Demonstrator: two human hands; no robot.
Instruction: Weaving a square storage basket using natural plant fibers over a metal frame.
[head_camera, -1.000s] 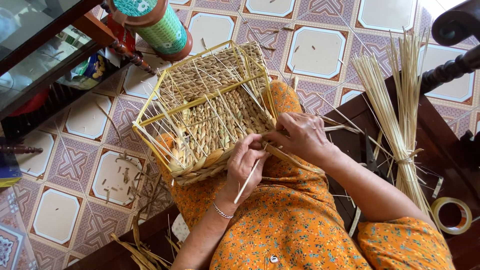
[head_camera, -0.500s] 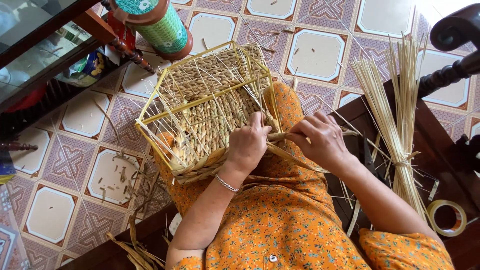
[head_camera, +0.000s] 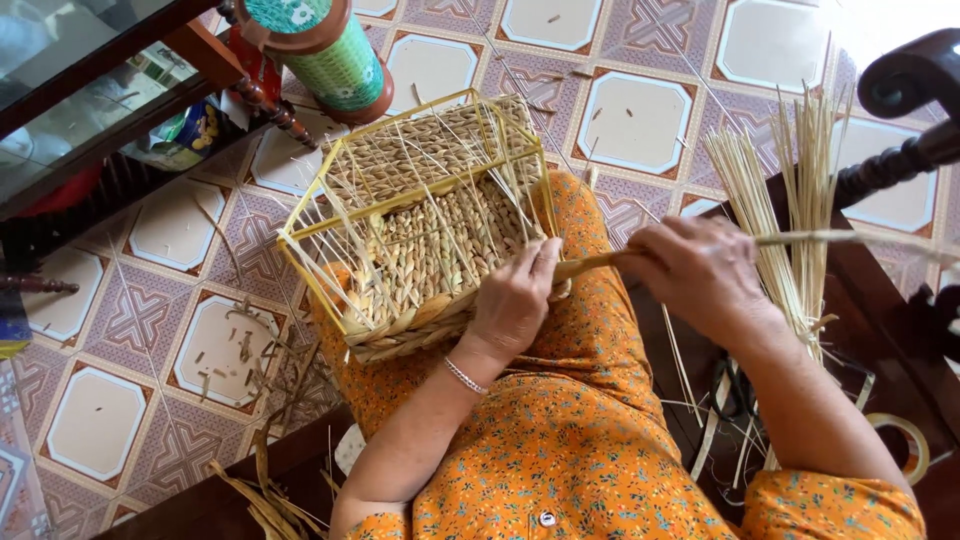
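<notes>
Head view: half-woven basket (head_camera: 420, 215) on a yellow wire frame sits centre-left, resting on the orange-clad lap; its underside is hidden. Left hand (head_camera: 515, 300) lies flat on the basket's near right edge, fingers pressing the weave, not clamped. Right hand (head_camera: 695, 270), centre-right, is closed on a long straw strand (head_camera: 850, 238) that runs from the basket rim out past the right frame edge; its far end is cut off. Hands apart. Bundle of straw stalks (head_camera: 770, 200) stands right, lower part behind the right forearm. Tape roll (head_camera: 905, 445) lower right, partly covered. Green canister (head_camera: 335, 55) upper left, top cropped.
</notes>
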